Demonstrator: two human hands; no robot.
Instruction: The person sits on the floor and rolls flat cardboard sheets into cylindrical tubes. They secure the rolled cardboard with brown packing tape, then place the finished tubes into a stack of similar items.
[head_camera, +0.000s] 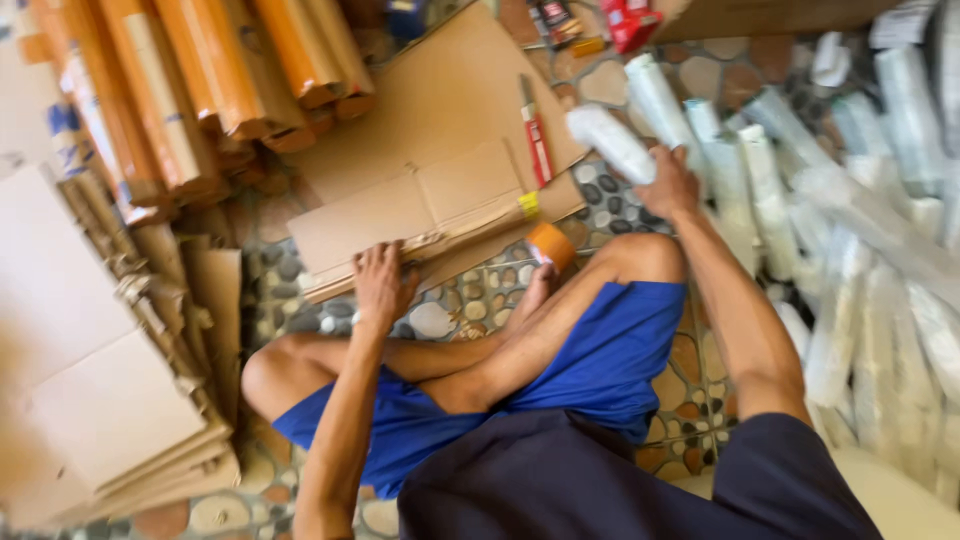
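Cardboard stack (110, 400): lies at near left.
Left hand (382, 285): fingers spread flat on the folded carton (420, 210).
Tape roll (550, 245): orange, just right of the carton.
Right hand (668, 185): wrapped round a white plastic-wrapped roll (610, 143), beside the pile of wrapped rolls (850, 220) at right.

cardboard sheet (400, 215) ahead | knife (536, 135) on it | wrapped rolls (760, 190) right, seemingly heaped

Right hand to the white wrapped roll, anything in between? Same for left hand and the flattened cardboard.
Nothing visible. The right hand is already on the white wrapped roll, gripping its near end. The left hand rests directly on the edge of the flattened cardboard. The red box cutter lies on the cardboard, apart from both hands.
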